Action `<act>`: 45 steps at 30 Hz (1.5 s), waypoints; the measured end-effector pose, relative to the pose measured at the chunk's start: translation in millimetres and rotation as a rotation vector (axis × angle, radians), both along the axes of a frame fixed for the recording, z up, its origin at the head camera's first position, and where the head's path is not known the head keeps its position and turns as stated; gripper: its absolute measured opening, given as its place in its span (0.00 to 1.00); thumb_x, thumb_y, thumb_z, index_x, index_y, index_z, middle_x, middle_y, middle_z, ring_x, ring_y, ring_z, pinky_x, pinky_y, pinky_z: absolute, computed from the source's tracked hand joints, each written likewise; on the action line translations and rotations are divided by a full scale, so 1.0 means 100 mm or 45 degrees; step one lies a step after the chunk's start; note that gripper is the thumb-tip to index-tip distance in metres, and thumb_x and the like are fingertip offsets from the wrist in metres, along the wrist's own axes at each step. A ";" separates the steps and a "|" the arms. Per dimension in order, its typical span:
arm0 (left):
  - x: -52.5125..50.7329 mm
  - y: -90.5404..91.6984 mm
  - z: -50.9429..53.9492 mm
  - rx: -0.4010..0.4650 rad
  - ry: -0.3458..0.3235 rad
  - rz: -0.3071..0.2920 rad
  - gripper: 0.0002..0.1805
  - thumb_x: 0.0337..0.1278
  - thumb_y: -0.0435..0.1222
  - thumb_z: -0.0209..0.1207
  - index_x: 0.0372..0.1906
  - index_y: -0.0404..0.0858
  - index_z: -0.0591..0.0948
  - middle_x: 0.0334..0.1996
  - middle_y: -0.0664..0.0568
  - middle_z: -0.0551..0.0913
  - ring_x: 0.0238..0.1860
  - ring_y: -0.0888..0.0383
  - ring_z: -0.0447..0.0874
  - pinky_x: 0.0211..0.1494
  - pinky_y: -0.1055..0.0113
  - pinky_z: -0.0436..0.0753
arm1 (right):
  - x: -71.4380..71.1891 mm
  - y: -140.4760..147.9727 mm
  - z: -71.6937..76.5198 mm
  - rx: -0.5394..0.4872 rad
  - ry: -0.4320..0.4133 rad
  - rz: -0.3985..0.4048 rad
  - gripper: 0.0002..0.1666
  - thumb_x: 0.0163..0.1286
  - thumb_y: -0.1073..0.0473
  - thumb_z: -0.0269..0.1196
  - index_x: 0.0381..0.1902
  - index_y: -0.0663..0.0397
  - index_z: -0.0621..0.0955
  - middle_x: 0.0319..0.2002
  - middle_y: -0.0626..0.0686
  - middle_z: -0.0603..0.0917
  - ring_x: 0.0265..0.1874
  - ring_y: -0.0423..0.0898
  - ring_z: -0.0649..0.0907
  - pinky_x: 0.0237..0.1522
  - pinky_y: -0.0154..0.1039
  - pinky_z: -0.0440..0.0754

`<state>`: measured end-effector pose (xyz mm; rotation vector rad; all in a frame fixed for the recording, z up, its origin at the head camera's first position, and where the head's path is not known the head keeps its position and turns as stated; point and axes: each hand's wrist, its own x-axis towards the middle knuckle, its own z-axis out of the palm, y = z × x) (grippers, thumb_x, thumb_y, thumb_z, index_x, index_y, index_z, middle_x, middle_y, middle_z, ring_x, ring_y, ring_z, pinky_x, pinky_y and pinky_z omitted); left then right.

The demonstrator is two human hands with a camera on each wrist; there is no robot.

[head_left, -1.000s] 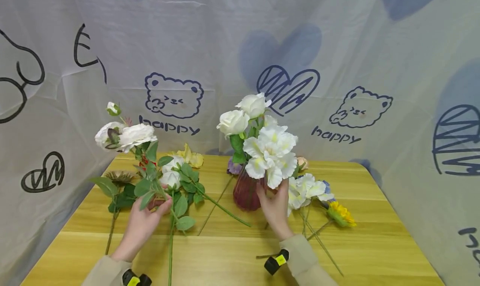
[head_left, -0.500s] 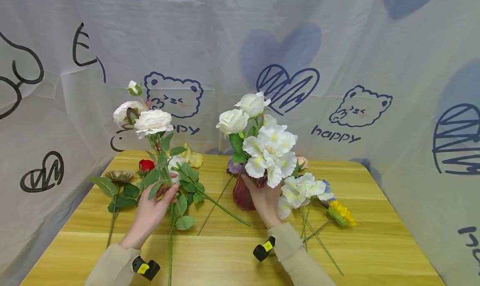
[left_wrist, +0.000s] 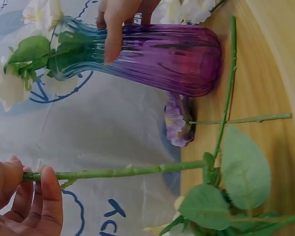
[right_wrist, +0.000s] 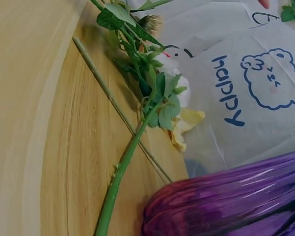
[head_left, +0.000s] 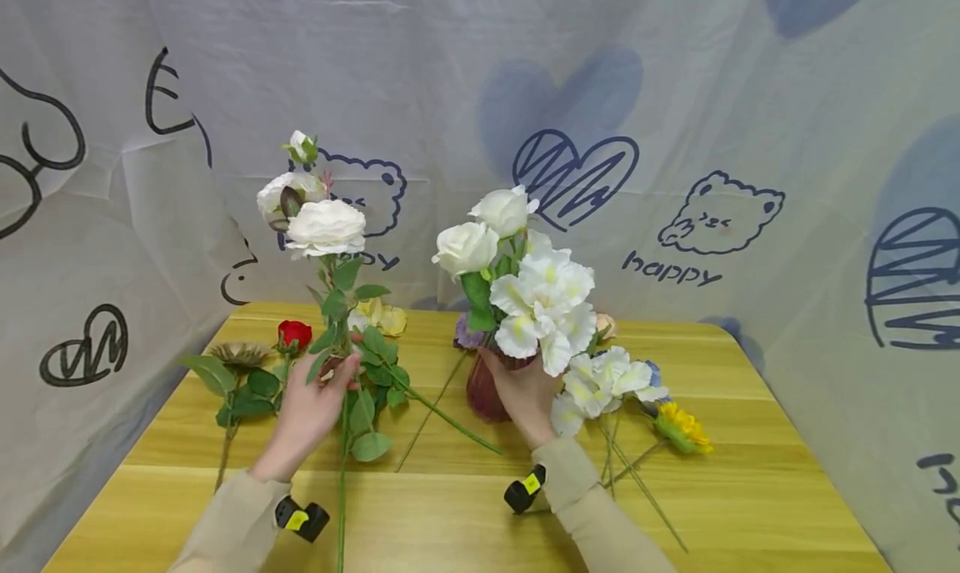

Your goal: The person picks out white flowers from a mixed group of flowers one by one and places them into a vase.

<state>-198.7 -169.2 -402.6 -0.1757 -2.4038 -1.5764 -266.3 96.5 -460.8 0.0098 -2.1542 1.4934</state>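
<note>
1. Hands. The stem of a white flower spray (head_left: 326, 228) is pinched between the thumb and curled fingers of the left hand (head_left: 311, 402); a vase (left_wrist: 172, 56) is gripped about its neck by the right hand (head_left: 525, 394).

2. White flower spray. It is held upright, to the left of the vase and well apart from it, its bare lower stem (left_wrist: 132, 171) seen below the left hand. It is judged artificial and light but top-heavy, with a fairly stiff stem and soft petals; it is best taken by the stem, below the leaves, so that the blooms are not crushed.

3. Vase. Translucent, ribbed walls are shaded from blue to purple. Glass is suggested, thus a smooth, perhaps slippery and breakable body; the narrow neck is judged the surest hold. White roses (head_left: 466, 248) and a ruffled white bloom (head_left: 543, 294) are carried above its mouth.

4. Near flowers. A purple flower (head_left: 468, 333) is seen just beside the vase; ruffled white flowers (head_left: 600, 385) and a sunflower (head_left: 682, 429) are laid to its right.

5. Outer field. A red rose (head_left: 295, 334) is placed at the left of the wooden counter (head_left: 750, 490), which is backed by a printed cloth (head_left: 450, 98).
</note>
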 end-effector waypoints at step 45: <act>-0.28 0.58 0.61 0.701 0.431 -0.220 0.13 0.73 0.30 0.54 0.54 0.48 0.78 0.40 0.59 0.88 0.45 0.62 0.89 0.50 0.68 0.88 | -0.17 0.38 0.05 -0.125 0.009 0.805 0.44 0.63 0.75 0.66 0.73 0.63 0.59 0.69 0.68 0.71 0.68 0.64 0.75 0.65 0.41 0.79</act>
